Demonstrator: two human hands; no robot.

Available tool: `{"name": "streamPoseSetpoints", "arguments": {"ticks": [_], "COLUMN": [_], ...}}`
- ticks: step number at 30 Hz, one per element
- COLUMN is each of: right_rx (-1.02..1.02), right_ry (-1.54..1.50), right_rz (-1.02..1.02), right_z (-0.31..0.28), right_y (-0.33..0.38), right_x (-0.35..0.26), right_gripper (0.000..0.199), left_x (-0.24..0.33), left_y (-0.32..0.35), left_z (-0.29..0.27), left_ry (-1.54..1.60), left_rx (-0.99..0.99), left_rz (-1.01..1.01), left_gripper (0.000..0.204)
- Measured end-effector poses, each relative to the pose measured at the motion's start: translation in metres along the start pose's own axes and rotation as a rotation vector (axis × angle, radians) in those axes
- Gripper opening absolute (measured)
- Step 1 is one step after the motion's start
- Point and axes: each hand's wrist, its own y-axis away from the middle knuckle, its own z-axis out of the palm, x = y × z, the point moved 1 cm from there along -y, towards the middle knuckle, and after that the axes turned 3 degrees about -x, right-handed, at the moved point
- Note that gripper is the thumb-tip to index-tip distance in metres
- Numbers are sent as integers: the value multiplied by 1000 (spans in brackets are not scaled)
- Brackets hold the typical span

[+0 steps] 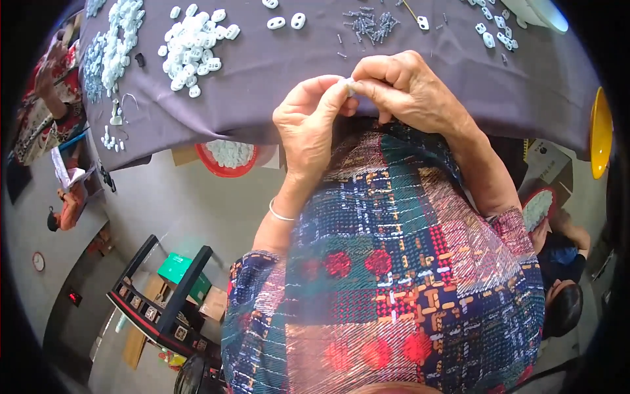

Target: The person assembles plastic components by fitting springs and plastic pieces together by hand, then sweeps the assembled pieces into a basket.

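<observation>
My left hand [308, 121] and my right hand [407, 88] meet at the near edge of a table covered in a dark purple cloth [275, 85]. Between their fingertips they pinch one small white plastic piece [350, 85], mostly hidden by the fingers. A thin bangle circles my left wrist. A heap of similar white oval pieces [193, 46] lies on the cloth to the upper left. A cluster of small grey metal pins [371, 23] lies above my hands.
More white pieces lie at the far left [111, 46] and top right [492, 29]. A red bowl of white pieces [226, 157] sits under the table edge, a yellow dish [600, 131] at the right. Other people sit at left [52, 85] and lower right [564, 289]. A black stool [164, 295] stands lower left.
</observation>
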Motion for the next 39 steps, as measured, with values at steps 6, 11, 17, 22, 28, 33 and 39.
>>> {"name": "streamPoseSetpoints", "arguments": {"ticks": [6,11,17,22,28,33,39], "right_rx": [5,156,320,318,247,236,249], "right_ry": [-77,241,683,827,842,859,832], "right_rz": [19,-250,-302,-220,-254,-274,-329], "right_z": [2,4,15,17,13,15,13], "right_y": [-5,-11,-2,-1,2,0,-1], "right_x": [2,-5,-18,-18,-16,-12,-8], "right_gripper": [15,16,33,21,20,20,22], "left_x": [0,5,12,11,9,11,13], "left_y": [-2,-6,-7,-3,-2,1,-1], "left_z": [-1,-7,-1,-1,-2,1,-2], "left_ry": [18,235,451,513,420,395,128], "left_rx": [17,4,-31,-59,-61,-42,-35], "left_rz": [-1,-96,-225,-268,-269,-275,-207], "left_gripper": [14,16,15,16,14,14,18]}}
